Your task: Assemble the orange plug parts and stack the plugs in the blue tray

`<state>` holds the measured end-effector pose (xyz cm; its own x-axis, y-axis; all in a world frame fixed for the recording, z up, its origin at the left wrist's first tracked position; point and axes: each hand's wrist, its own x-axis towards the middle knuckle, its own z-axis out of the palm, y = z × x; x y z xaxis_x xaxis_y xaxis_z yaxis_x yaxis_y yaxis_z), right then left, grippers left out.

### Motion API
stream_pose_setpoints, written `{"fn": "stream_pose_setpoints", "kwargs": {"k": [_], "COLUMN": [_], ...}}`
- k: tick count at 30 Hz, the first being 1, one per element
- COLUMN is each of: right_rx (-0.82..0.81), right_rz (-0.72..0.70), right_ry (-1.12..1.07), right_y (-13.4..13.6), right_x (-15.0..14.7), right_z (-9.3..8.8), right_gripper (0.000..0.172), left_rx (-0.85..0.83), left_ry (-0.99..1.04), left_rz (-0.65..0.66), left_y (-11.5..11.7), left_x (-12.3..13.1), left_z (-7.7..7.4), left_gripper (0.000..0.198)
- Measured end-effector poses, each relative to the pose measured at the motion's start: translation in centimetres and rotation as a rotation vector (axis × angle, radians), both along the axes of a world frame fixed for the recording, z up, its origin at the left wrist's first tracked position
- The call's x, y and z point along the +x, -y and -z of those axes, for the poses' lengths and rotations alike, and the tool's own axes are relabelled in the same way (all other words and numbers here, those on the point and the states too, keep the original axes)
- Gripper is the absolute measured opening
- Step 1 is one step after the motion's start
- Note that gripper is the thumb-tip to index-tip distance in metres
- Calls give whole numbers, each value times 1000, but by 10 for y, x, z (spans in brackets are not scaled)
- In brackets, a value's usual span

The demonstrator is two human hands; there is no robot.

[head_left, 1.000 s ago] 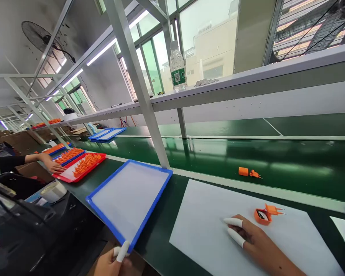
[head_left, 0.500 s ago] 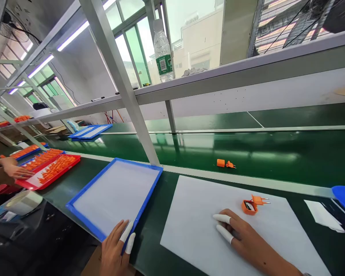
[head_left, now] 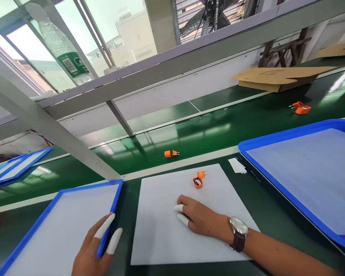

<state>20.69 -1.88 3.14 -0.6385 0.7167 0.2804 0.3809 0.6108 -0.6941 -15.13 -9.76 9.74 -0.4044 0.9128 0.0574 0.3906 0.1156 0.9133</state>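
Observation:
My left hand rests at the right edge of a blue-rimmed tray with a pale, bare bottom. Its thumb and index finger, both in white finger cots, are spread on either side of the rim. My right hand lies on a white sheet. White cots cover its thumb and index tips, which are slightly apart with nothing visible between them; the other fingers are curled. Just beyond it on the sheet sits an orange plug adapter, its housing open and its pronged part tilted to one side.
Two-part orange plug pieces lie on the green belt, one ahead and another at far right. A large blue tray stands at right beside white paper slips. A slanted metal post rises at left; cardboard lies behind.
The view has swung right, bringing the large blue tray and cardboard into sight. The co-worker's hand has left view. My hands keep nearly the same places on the tray and sheet.

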Motion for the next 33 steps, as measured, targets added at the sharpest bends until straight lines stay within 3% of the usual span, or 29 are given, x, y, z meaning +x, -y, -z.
{"fn": "stream_pose_setpoints", "kwargs": {"k": [3,6,10,14,16,19,23,26,29,33], "right_rx": [39,89,113,101,92,51,-126,-371,-646,-761], "right_rz": [8,10,7,15,15,19,75,122,145,156], "right_ry": [20,44,70,75,56,3,-167,-411,-654,-721], "right_y": [0,0,-3,-6,-7,-9,-11,-14,-16,-15], "right_x": [0,1,1,2,2,3,5,4,2,0], "right_z": [2,4,6,6,5,5,6,5,2,-3], "right_gripper": [16,14,10,8,7,5,4,25,55,61], "left_rx": [41,119,123,134,133,127,90,33,-4,17], "left_ry": [-283,-464,-516,-483,-445,-367,-160,-23,-67,-411], "left_rz": [381,632,562,517,505,515,605,642,600,558], "left_y": [-78,-164,-255,-295,-294,-268,-198,-146,-112,-94], "left_x": [63,109,147,166,169,170,167,163,158,152], "left_z": [-3,19,48,53,51,46,38,33,35,52], "left_gripper": [59,74,77,61,50,45,48,51,52,38]}}
